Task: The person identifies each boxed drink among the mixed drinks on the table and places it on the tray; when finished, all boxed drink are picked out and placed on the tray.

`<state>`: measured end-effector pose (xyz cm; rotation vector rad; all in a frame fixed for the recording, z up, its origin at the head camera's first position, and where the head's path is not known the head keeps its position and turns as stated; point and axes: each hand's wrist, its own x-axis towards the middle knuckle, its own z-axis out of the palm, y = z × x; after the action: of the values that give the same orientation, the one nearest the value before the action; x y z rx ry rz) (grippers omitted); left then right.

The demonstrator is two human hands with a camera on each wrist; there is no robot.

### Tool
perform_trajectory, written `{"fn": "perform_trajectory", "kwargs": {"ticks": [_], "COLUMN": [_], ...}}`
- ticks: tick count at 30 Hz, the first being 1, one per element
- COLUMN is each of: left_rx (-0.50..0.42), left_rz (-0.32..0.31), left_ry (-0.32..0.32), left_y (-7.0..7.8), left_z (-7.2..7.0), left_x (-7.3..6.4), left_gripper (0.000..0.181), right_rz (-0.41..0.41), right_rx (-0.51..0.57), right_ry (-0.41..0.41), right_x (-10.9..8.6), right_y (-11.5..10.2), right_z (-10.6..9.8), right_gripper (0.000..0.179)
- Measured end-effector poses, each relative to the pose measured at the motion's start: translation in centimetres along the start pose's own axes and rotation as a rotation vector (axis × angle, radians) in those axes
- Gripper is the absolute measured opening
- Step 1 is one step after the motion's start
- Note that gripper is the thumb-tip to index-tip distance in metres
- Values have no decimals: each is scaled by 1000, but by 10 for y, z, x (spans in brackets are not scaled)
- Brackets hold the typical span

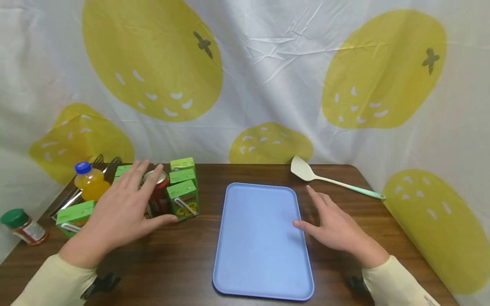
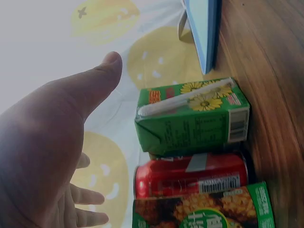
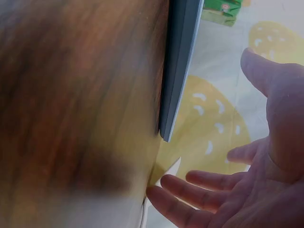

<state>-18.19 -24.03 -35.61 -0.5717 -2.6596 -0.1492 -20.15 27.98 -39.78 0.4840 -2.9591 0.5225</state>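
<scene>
On my head view, the left hand (image 1: 120,208) partly hides the red can (image 1: 162,197) and a green carton (image 1: 122,170); on the left wrist view, the bottom edge crops the lowest carton (image 2: 204,213); on the right wrist view, I see a blurred tabletop (image 3: 80,95)

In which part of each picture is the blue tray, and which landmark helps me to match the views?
Head: the blue tray lies in the lower middle.
Left wrist: the blue tray enters from the top, right of centre.
Right wrist: the blue tray runs from the top past mid-height, just right of centre.
Shared landmark: pale cloth with yellow prints.
</scene>
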Motion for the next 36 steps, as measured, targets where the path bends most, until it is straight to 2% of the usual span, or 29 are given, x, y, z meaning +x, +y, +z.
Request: {"fn": "perform_trajectory", "kwargs": {"ticks": [8, 15, 22, 30, 33, 36], "left_rx": [3, 19, 43, 46, 59, 79], "left_rz": [-16, -44, -65, -101, -116, -122], "left_ry": [-6, -23, -36, -64, -70, -71], "left_y": [-10, -22, -31, -38, -42, -45], "left_z": [-5, -8, -9, -12, -13, -14], "left_x": [-4, -6, -13, -23, -26, -31], "left_gripper": [129, 130, 127, 125, 127, 127], "right_rz": [30, 30, -1, -49, -48, -35], "right_rx": [14, 40, 109, 142, 147, 142], "right_ry": [-73, -120, -154, -156, -170, -189], "right_x": [0, 3, 5, 5, 5, 4], "right_y": [1, 6, 9, 9, 9, 10], "right_z": [2, 4, 6, 10, 10, 10], "right_gripper": [115, 110, 96, 76, 77, 89]}}
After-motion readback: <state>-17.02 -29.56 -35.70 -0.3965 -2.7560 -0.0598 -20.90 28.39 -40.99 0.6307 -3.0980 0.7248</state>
